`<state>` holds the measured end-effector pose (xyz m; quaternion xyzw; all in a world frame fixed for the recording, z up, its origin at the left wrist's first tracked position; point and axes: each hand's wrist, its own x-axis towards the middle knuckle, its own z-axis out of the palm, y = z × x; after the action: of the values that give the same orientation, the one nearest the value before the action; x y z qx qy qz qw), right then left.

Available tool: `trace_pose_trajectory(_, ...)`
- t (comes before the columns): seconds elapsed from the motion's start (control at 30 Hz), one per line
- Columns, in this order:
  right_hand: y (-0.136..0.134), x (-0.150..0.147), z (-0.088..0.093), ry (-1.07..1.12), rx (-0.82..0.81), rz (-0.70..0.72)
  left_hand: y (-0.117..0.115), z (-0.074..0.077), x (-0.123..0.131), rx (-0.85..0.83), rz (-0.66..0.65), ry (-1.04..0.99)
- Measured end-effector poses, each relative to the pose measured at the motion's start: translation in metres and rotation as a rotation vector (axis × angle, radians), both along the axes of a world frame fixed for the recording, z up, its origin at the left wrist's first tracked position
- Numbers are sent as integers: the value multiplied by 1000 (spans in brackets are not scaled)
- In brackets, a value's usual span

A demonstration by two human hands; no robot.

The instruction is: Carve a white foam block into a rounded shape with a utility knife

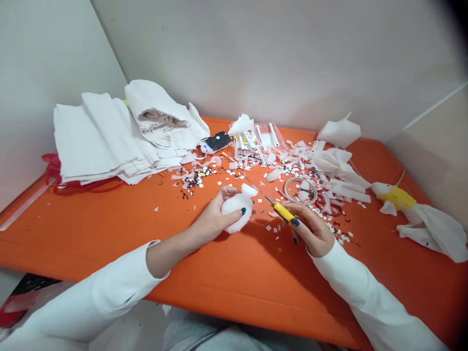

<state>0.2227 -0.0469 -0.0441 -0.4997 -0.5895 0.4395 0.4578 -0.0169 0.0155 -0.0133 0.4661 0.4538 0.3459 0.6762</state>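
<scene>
My left hand (222,210) is closed round a white, rounded piece of foam-like material (236,204), with its thumb across the front. A narrow neck and a small knob top this piece. In my right hand (310,230) is a yellow utility knife (283,211), gripped by the handle. Its long thin blade points up and left, past the knob; whether it touches the piece I cannot tell. White scraps and small black and white bits lie on the orange table (219,278) beyond both hands.
A tall stack of white sheets (98,136) stands back left on red plastic. Marker pens in a clear case (268,135), a black object (219,141) and a tape roll (300,190) lie farther back. A yellow and white fish-like figure (398,197) rests right, near white pieces (339,132).
</scene>
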Motion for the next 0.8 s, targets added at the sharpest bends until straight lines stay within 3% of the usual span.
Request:
trace_pose_trajectory(0.17, 2, 2, 1, 17, 32, -50, -2, 3, 1, -60, -55, -102)
trace_pose_trajectory(0.4, 6, 5, 4, 389, -210, -78, 1, 2, 1, -172, -71, -260)
trace_pose_trajectory(0.63, 5, 4, 6, 377, -262, -98, -1, 1, -2, -217, -76, -331)
trace_pose_trajectory(0.8, 5, 5, 9, 396, -279, -129, 3, 3, -4, -440, -186, -498)
